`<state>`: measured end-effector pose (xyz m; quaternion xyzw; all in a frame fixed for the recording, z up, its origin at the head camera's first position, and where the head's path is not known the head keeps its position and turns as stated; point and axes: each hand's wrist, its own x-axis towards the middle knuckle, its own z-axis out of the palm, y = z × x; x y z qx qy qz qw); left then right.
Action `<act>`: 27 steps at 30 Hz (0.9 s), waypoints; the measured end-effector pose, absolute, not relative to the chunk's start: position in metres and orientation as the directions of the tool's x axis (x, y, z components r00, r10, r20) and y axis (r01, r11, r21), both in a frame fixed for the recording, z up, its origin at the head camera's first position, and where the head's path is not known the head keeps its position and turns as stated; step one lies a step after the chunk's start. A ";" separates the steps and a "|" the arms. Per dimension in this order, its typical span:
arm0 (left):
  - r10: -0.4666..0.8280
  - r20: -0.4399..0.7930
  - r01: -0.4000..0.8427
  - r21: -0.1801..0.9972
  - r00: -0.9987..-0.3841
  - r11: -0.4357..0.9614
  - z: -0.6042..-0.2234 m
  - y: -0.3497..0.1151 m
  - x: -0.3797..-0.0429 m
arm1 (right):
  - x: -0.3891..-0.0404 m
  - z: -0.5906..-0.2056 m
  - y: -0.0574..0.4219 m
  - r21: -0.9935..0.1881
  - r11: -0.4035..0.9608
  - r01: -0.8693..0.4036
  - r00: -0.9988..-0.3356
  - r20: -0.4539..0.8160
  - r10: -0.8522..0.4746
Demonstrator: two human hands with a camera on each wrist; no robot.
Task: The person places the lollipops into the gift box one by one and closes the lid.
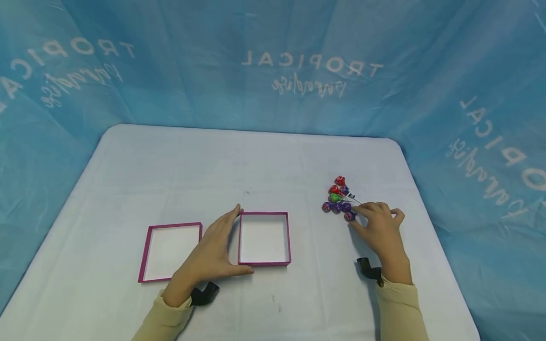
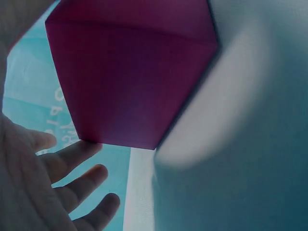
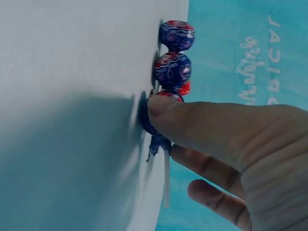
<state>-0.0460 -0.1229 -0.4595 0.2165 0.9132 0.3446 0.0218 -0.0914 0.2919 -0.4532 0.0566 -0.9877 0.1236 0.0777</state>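
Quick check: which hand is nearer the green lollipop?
Right. The right hand is just right of the green lollipop, slightly nearer the person; the left hand is well off to its left, at the box closer to it.

Left grip (image 1: 210, 252): touching box (image 1: 273, 264) | right grip (image 1: 378, 228): pinching lollipop (image 1: 349, 216)

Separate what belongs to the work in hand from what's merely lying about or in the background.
Part of the work, as I judge it:
- left hand, at the middle box
- right hand, pinching a lollipop
- other lollipops
- less surely, left box

Merely there:
- white table
- blue printed backdrop
- black wrist devices
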 end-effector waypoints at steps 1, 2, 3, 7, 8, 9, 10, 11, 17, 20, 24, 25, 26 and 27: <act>0.410 0.108 0.380 0.637 -0.906 0.671 -0.460 -0.123 -0.046 | -0.092 -0.454 0.292 -0.232 0.964 -0.129 -0.983 0.159 -0.093; 0.409 0.107 0.379 0.633 -0.906 0.675 -0.461 -0.123 -0.046 | -0.092 -0.454 0.291 -0.230 0.965 -0.125 -0.984 0.152 -0.091; 0.408 0.108 0.379 0.631 -0.907 0.677 -0.461 -0.123 -0.046 | -0.092 -0.455 0.291 -0.229 0.966 -0.122 -0.985 0.148 -0.089; 0.420 0.125 0.399 0.630 -0.899 0.667 -0.464 -0.122 -0.047 | -0.094 -0.457 0.291 -0.221 0.968 -0.121 -0.983 0.162 -0.086; 0.422 0.129 0.401 0.636 -0.897 0.659 -0.464 -0.121 -0.047 | -0.095 -0.457 0.291 -0.218 0.968 -0.122 -0.982 0.167 -0.086; 0.426 0.131 0.403 0.644 -0.895 0.650 -0.465 -0.121 -0.047 | -0.095 -0.458 0.291 -0.216 0.969 -0.123 -0.981 0.171 -0.087; 0.428 0.130 0.401 0.655 -0.895 0.640 -0.466 -0.121 -0.048 | -0.096 -0.458 0.291 -0.213 0.969 -0.125 -0.981 0.173 -0.088; 0.426 0.122 0.391 0.669 -0.897 0.632 -0.466 -0.120 -0.048 | -0.097 -0.459 0.291 -0.211 0.969 -0.125 -0.981 0.174 -0.089; 0.394 0.057 0.303 0.740 -0.917 0.600 -0.467 -0.117 -0.045 | -0.097 -0.459 0.290 -0.204 0.971 -0.125 -0.980 0.176 -0.090; 0.382 0.046 0.283 0.754 -0.923 0.592 -0.468 -0.115 -0.045 | -0.097 -0.458 0.289 -0.204 0.971 -0.126 -0.979 0.181 -0.089; 0.379 0.047 0.282 0.752 -0.924 0.596 -0.470 -0.114 -0.046 | -0.095 -0.457 0.288 -0.197 0.972 -0.128 -0.978 0.187 -0.091; 0.379 0.049 0.284 0.751 -0.924 0.596 -0.470 -0.114 -0.046 | -0.095 -0.457 0.288 -0.192 0.973 -0.128 -0.978 0.188 -0.092; 0.379 0.051 0.285 0.751 -0.924 0.595 -0.471 -0.114 -0.046 | -0.095 -0.457 0.288 -0.189 0.974 -0.128 -0.978 0.188 -0.092; 0.378 0.052 0.285 0.753 -0.924 0.593 -0.471 -0.114 -0.046 | -0.095 -0.457 0.288 -0.186 0.974 -0.126 -0.978 0.187 -0.091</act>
